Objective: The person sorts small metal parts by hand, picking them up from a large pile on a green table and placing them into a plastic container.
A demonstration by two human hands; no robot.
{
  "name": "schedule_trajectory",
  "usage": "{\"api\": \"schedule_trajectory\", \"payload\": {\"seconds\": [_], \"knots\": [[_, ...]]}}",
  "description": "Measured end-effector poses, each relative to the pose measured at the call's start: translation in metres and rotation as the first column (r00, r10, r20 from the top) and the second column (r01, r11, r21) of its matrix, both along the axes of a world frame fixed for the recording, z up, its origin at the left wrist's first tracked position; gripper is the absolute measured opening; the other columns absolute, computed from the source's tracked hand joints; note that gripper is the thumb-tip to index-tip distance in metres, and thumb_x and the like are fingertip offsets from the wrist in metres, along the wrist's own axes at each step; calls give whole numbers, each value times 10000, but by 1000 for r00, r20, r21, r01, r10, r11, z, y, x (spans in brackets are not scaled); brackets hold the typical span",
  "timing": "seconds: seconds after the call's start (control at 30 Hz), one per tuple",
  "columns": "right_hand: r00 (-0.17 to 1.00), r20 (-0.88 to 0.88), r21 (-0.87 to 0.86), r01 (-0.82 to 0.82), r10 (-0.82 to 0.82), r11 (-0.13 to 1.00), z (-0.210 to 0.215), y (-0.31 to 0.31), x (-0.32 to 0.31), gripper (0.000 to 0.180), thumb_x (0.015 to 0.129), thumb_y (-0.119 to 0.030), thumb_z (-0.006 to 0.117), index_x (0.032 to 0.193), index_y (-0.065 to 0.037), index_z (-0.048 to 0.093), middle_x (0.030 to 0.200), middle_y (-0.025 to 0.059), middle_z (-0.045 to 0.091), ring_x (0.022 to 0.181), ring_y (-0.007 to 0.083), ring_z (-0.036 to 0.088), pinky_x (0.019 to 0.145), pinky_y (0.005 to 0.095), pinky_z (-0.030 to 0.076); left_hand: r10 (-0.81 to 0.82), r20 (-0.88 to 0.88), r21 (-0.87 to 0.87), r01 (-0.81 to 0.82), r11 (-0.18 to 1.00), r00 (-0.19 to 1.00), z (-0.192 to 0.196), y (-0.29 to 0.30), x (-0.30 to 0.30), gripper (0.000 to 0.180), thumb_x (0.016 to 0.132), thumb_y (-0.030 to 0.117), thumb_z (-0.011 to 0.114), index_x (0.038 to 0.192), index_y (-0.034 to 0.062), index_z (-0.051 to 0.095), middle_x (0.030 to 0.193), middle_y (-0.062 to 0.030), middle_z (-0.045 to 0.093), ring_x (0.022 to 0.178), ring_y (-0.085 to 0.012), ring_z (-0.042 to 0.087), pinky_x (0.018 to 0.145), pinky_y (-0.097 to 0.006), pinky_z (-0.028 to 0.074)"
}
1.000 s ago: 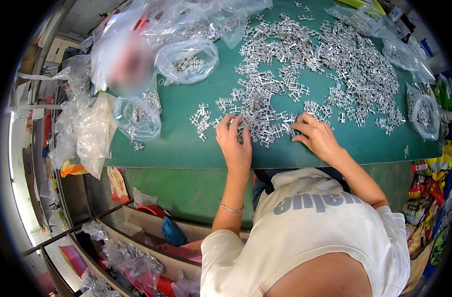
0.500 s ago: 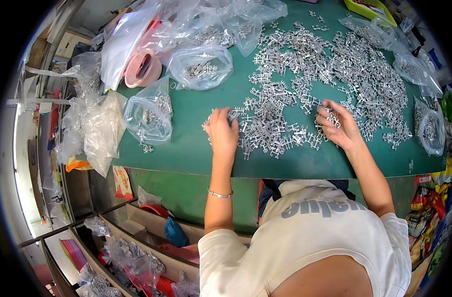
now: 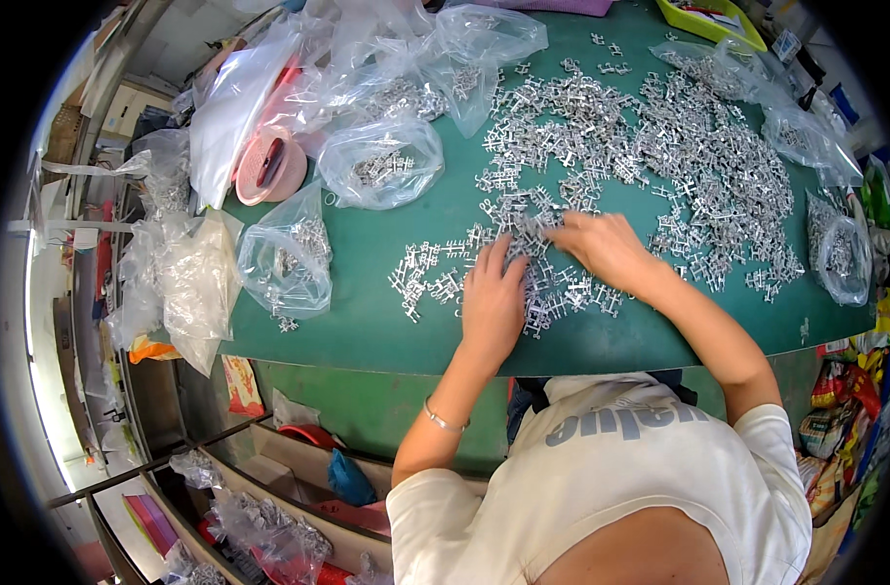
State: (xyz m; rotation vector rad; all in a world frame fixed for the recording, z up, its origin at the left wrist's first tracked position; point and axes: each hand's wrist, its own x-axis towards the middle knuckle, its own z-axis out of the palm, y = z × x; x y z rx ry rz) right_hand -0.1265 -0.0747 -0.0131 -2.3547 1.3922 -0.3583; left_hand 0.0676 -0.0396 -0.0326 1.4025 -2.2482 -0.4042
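Observation:
Small silver metal pieces with branching prongs lie heaped across the green table. My left hand rests at the near left of the heap, its fingers apart and the tips touching pieces. Just right of it, my right hand reaches leftward into the heap with bent fingers drawn together. Blurred metal pieces show at its fingertips; how many are in its grasp is hidden. A smaller scatter of metal pieces lies left of my left hand.
Clear plastic bags holding metal pieces stand at the left, including one open bag and another bag. A pink basket sits beside them. More bags line the right edge. A yellow-green tray is at the back. Drawers lie below.
My left hand has moved right from the heap's left side, where a scatter of pieces now shows. My right hand has moved left, closer to my left hand.

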Motion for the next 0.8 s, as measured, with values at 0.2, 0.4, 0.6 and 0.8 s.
{"api": "schedule_trajectory", "payload": {"seconds": [0.2, 0.4, 0.6, 0.8], "knots": [[950, 304, 267, -160, 75, 950, 1, 13, -25, 123, 763, -116, 612, 866, -53, 642, 780, 125, 629, 723, 297, 604, 638, 377, 471, 158, -273, 36, -154, 987, 949, -2, 3, 20, 310, 710, -64, 552, 1008, 15, 520, 1094, -162, 482, 984, -346, 484, 826, -380, 404], [923, 362, -91, 170, -126, 981, -8, -30, -3, 126, 766, -105, 606, 863, -30, 636, 784, 129, 612, 695, 315, 595, 633, 398, 467, 368, -548, 220, -296, 930, 751, -15, -23, 39, 249, 762, -61, 519, 1008, -23, 527, 984, -133, 545, 870, -236, 550, 774, -304, 423], [991, -68, -181, 97, -111, 979, -21, -51, 20, 221, 730, -151, 646, 913, -40, 592, 820, 125, 559, 715, 322, 574, 587, 415, 446, 449, -637, 433, -192, 881, 626, 2, -38, 42, 327, 755, -81, 437, 1052, -1, 549, 1097, -103, 506, 902, -154, 528, 694, -234, 426], [812, 455, 584, 38, -366, 811, 12, -35, -16, 133, 812, -139, 602, 851, -12, 597, 727, 61, 575, 451, 131, 502, 411, 271, 385, 196, -310, 109, -171, 979, 930, 14, -38, 42, 354, 735, -35, 502, 1066, 73, 565, 1145, -112, 494, 1070, -278, 469, 861, -348, 363]]}}
